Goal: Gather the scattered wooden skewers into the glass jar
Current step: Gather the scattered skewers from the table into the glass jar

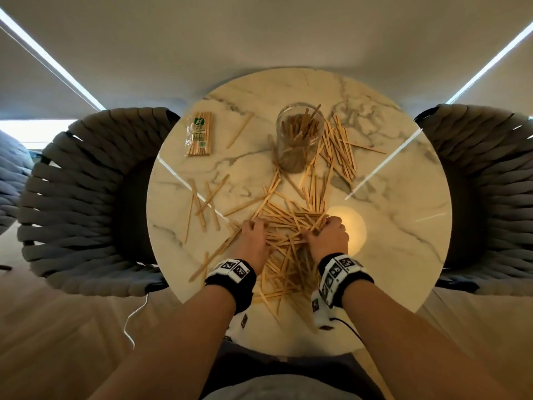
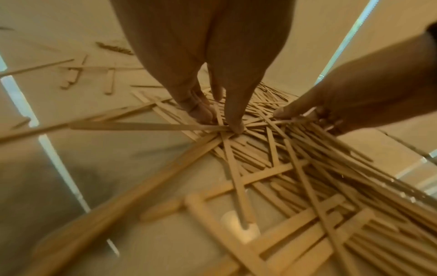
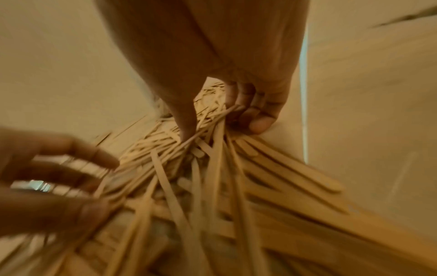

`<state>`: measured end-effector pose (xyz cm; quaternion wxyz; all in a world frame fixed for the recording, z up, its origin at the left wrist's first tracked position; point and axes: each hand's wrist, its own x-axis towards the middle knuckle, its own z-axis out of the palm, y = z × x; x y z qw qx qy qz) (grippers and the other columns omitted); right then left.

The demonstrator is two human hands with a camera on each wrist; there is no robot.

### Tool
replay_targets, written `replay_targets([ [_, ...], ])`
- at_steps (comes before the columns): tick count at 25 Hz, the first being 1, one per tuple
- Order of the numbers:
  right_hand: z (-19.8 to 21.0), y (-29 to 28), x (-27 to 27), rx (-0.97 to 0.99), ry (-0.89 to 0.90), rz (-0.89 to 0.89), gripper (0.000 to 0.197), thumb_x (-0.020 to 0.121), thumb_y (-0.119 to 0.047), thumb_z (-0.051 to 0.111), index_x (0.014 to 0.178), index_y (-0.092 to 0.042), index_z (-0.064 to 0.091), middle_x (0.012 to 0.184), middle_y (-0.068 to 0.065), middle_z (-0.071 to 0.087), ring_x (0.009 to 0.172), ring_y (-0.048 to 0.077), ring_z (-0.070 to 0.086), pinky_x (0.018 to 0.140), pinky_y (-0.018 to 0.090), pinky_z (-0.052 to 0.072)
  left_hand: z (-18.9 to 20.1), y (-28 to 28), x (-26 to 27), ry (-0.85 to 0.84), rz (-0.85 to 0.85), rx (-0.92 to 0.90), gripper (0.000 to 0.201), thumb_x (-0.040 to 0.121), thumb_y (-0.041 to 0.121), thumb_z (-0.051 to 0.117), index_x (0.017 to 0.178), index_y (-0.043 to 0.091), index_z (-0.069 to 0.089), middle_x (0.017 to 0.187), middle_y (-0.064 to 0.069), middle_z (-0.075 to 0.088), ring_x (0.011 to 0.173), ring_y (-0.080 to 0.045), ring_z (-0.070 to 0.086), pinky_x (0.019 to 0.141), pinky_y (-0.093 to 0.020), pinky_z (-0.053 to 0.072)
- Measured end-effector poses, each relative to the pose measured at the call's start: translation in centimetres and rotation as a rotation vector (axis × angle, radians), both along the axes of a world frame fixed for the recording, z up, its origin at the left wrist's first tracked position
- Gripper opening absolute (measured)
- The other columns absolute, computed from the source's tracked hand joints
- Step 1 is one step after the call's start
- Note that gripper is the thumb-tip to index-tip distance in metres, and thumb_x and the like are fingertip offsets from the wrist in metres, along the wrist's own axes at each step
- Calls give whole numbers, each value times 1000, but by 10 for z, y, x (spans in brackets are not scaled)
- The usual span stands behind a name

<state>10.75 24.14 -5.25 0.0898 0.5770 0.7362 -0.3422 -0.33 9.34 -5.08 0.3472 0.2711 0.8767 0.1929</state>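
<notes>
Gathering step: my right hand (image 1: 331, 235) curls round a bunch of the wooden sticks (image 1: 288, 223) piled on the table (image 1: 403, 255), my left hand (image 1: 253, 241) presses them straight-fingered; next I'd lift the bundle to the glass jar (image 1: 300, 137).

Marble table (image 1: 389, 249): loose wooden sticks (image 1: 288, 223), glass jar (image 1: 300, 137), packet (image 1: 199, 134).

Bare forearms, black left wristband (image 1: 245, 288) topped with white blocks printed with black-and-white square markers, matching black right wristband (image 1: 356, 281) with a further white marker block below it, thin dark cable (image 1: 350, 327) trailing from that block, silver ring (image 3: 39, 185) on the left hand (image 3: 28, 209), grey top (image 1: 277, 388)
</notes>
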Motion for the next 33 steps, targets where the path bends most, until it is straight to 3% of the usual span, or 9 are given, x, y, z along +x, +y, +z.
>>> replay_targets([
  [5, 5, 9, -8, -59, -31, -56, 39, 92, -27, 68, 121, -5, 55, 126, 18, 54, 111, 39, 57, 94, 45, 50, -1, 1, -23, 225, -426, -224, 58, 93, 45, 63, 139, 15, 45, 146, -12, 41, 135, -34, 36, 111, -46, 36],
  [8, 10, 15, -3, -119, -7, -73, 26, 92, -19, 66, 115, -8, 59, 108, 14, 68, 103, 35, 63, 88, 41, 53, 6, 9, -40, 155, -522, -193, 36, 99, 34, 57, 129, 15, 51, 138, -11, 50, 127, -32, 45, 104, -43, 39],
  [11, 24, 24, 5, -169, 39, -99, 14, 94, -17, 62, 105, -11, 68, 102, 12, 71, 96, 30, 63, 84, 35, 50, 14, 14, -53, -60, -351, -73, 13, 100, 28, 57, 107, 19, 52, 108, -6, 66, 96, -25, 62, 84, -39, 48],
  [14, 48, 27, 9, -178, 149, -122, 14, 100, -14, 53, 104, -11, 66, 93, 6, 69, 82, 19, 60, 70, 27, 43, 16, 16, -61, -325, -79, 98, 13, 103, 30, 55, 112, 20, 54, 88, -2, 72, 77, -20, 70, 70, -34, 55],
  [19, 63, 12, -5, -229, 287, -106, 19, 105, -25, 46, 105, -14, 62, 87, 6, 73, 75, 17, 65, 63, 28, 46, 19, 49, -40, -617, 431, 164, 22, 100, 18, 40, 90, 9, 57, 76, -8, 60, 51, -15, 44, 46, -24, 35],
  [22, 58, -2, -21, -232, 287, 18, 18, 103, -28, 48, 102, -17, 63, 91, 5, 71, 83, 23, 68, 80, 41, 55, 27, 68, -12, -745, 660, 203, 38, 94, 40, 43, 83, 12, 65, 70, -3, 60, 55, -17, 51, 57, -29, 40],
  [25, 64, -12, -31, -102, 215, 211, 20, 99, -13, 49, 111, -11, 65, 105, 9, 65, 94, 27, 64, 82, 32, 50, 38, 80, 5, -771, 670, 231, 68, 85, 73, 55, 107, 11, 71, 96, -5, 72, 91, -23, 68, 82, -35, 54],
  [31, 74, -21, -24, -186, 268, 504, 31, 98, -16, 53, 125, -19, 67, 113, 2, 64, 102, 20, 59, 93, 34, 48, 20, 75, -15, -525, 568, 168, 43, 105, 39, 41, 118, 5, 64, 114, -14, 69, 107, -32, 65, 101, -44, 49],
  [33, 81, -17, -18, -153, 351, 381, 20, 98, -23, 57, 112, -23, 71, 102, -3, 70, 91, 12, 63, 83, 28, 49, 20, 69, -18, -554, 524, 233, 41, 108, 36, 40, 126, 4, 57, 100, -7, 66, 90, -26, 65, 84, -39, 54],
])
